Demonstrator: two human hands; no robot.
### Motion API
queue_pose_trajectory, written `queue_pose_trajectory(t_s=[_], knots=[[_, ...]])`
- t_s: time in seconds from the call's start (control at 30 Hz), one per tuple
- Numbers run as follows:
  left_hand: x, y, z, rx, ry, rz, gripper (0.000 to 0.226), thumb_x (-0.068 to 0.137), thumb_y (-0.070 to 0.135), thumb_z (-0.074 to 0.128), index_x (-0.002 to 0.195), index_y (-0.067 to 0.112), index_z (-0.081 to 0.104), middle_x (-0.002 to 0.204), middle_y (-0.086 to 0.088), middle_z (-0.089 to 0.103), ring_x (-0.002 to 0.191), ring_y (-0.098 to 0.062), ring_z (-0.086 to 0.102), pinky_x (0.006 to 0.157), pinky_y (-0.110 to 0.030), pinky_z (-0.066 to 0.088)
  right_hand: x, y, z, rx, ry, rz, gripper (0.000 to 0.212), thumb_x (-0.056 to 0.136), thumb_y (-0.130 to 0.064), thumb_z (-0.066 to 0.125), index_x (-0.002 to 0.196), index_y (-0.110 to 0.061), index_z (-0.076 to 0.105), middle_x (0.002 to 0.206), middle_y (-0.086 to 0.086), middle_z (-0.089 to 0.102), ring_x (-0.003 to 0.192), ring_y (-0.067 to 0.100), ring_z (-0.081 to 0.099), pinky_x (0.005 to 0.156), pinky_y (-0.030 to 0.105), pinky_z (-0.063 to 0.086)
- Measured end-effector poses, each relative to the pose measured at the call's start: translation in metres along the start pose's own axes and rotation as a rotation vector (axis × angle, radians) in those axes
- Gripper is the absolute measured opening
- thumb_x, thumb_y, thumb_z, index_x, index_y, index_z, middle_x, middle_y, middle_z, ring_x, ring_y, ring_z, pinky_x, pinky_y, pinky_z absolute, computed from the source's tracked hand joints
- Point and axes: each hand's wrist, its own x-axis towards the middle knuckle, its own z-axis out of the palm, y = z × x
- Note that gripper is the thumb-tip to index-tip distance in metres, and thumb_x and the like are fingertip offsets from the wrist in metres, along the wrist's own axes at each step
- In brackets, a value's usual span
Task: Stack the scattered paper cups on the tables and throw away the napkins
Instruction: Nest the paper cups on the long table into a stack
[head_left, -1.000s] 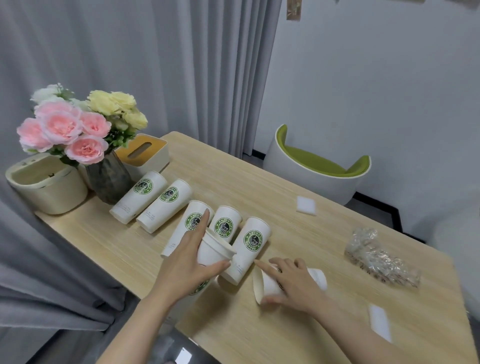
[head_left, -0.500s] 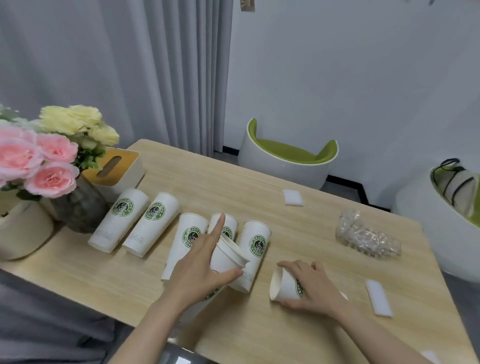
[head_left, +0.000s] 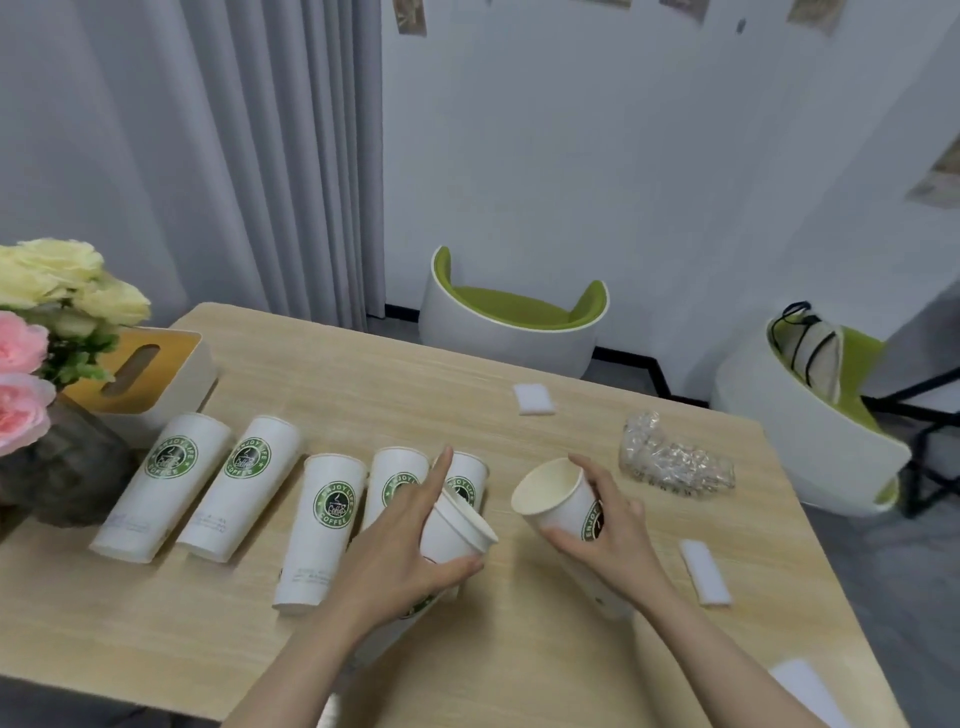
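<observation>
- light wood table (head_left: 571, 395) w/ 5 tall white paper cups, green logo, lying on their sides in a row (head_left: 332, 525)
- left hand (head_left: 400, 545) gripping white paper cup stack (head_left: 452, 530), index finger straight
- right hand (head_left: 608, 525) curled round single white logo cup (head_left: 561, 499), lifted, mouth facing left
- 2 white folded napkins: far (head_left: 532, 399), right edge (head_left: 704, 571)

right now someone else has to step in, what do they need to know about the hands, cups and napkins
Left hand grips a white paper cup stack, mouth tilted right.
Right hand holds a single white logo paper cup off the light wooden table, mouth facing the stack.
Five tall white logo cups lie unstacked on their sides.
Done: stack started.
Left: nest the held cup and the five, then bin the folded white napkins, none picked up yet.
</observation>
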Motion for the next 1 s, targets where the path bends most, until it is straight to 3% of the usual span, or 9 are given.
queue_pose_trajectory(t_s=[0.1, 0.17, 0.27, 0.33, 0.47, 0.6, 0.73, 0.83, 1.0], knots=[[0.004, 0.009, 0.004, 0.005, 0.011, 0.013, 0.106, 0.071, 0.062, 0.07, 0.135, 0.067, -0.014, 0.12, 0.029, 0.037, 0.113, 0.007, 0.041, 0.084, -0.018, 0.043, 0.01, -0.015, -0.016, -0.077, 0.04, -0.152, 0.077, 0.066, -0.06, 0.065, 0.13, -0.065, 0.024, 0.122, -0.037, 0.041, 0.104, 0.005, 0.035, 0.09, 0.02, 0.027], [0.006, 0.012, 0.006, 0.015, 0.025, 0.014, 0.106, 0.071, 0.062, 0.07, 0.135, 0.067, -0.014, 0.117, 0.037, 0.033, 0.111, 0.008, 0.042, 0.081, -0.015, 0.041, 0.017, -0.022, -0.025, -0.089, 0.051, -0.212, 0.077, 0.066, -0.063, 0.061, 0.132, -0.064, 0.023, 0.122, -0.035, 0.041, 0.106, 0.002, 0.037, 0.094, 0.024, 0.026], [0.005, 0.017, 0.01, 0.032, 0.062, -0.002, 0.107, 0.07, 0.063, 0.069, 0.134, 0.068, -0.016, 0.116, 0.034, 0.035, 0.11, 0.007, 0.043, 0.081, -0.017, 0.043, 0.029, -0.027, -0.039, 0.18, 0.112, -0.151, 0.079, 0.063, -0.058, 0.066, 0.133, -0.059, 0.03, 0.127, -0.034, 0.042, 0.113, 0.004, 0.042, 0.098, 0.034, 0.036], [0.003, 0.021, 0.013, 0.038, 0.079, -0.011, 0.107, 0.07, 0.063, 0.069, 0.135, 0.067, -0.016, 0.121, 0.028, 0.037, 0.113, 0.006, 0.043, 0.084, -0.021, 0.045, 0.035, -0.033, -0.046, 0.351, 0.156, -0.142, 0.079, 0.065, -0.052, 0.072, 0.133, -0.057, 0.032, 0.13, -0.034, 0.041, 0.119, -0.002, 0.045, 0.099, 0.033, 0.042], [-0.004, 0.034, 0.019, 0.066, 0.087, -0.016, 0.107, 0.072, 0.064, 0.068, 0.134, 0.066, -0.019, 0.121, 0.023, 0.037, 0.111, 0.002, 0.044, 0.083, -0.022, 0.045, 0.037, -0.054, -0.054, 0.503, 0.162, -0.184, 0.076, 0.07, -0.044, 0.073, 0.132, -0.059, 0.031, 0.131, -0.028, 0.045, 0.116, -0.008, 0.048, 0.086, 0.012, 0.044], [-0.007, 0.042, 0.025, 0.051, 0.086, -0.012, 0.107, 0.072, 0.062, 0.068, 0.135, 0.065, -0.019, 0.121, 0.019, 0.039, 0.11, 0.0, 0.046, 0.088, -0.028, 0.048, 0.037, -0.077, -0.059, 0.706, 0.21, -0.178, 0.081, 0.063, -0.053, 0.07, 0.135, -0.047, 0.034, 0.127, -0.012, 0.052, 0.1, -0.005, 0.06, 0.074, 0.017, 0.053], [-0.008, 0.046, 0.022, 0.052, 0.09, 0.028, 0.108, 0.073, 0.062, 0.068, 0.138, 0.06, -0.019, 0.132, 0.024, 0.035, 0.117, 0.007, 0.037, 0.092, -0.024, 0.044, 0.038, -0.098, -0.057, 0.917, 0.327, -0.129, 0.073, 0.07, -0.038, 0.072, 0.134, -0.032, 0.038, 0.122, 0.004, 0.056, 0.078, -0.008, 0.062, 0.058, 0.014, 0.049], [-0.011, 0.047, 0.015, 0.05, 0.123, 0.042, 0.108, 0.074, 0.059, 0.068, 0.14, 0.057, -0.018, 0.131, 0.028, 0.033, 0.115, 0.013, 0.033, 0.089, -0.018, 0.042, 0.033, -0.111, -0.044, 0.982, 0.319, -0.092, 0.068, 0.075, -0.027, 0.076, 0.133, -0.028, 0.04, 0.123, 0.008, 0.057, 0.076, -0.008, 0.062, 0.056, 0.013, 0.048], [-0.017, 0.035, -0.004, 0.021, 0.196, 0.048, 0.11, 0.072, 0.06, 0.07, 0.137, 0.06, -0.019, 0.128, 0.032, 0.032, 0.115, 0.016, 0.031, 0.077, -0.001, 0.033, 0.019, -0.126, -0.009, 0.964, 0.213, -0.04, 0.062, 0.074, -0.035, 0.075, 0.127, -0.032, 0.044, 0.119, 0.005, 0.06, 0.084, -0.001, 0.064, 0.061, 0.016, 0.05]])
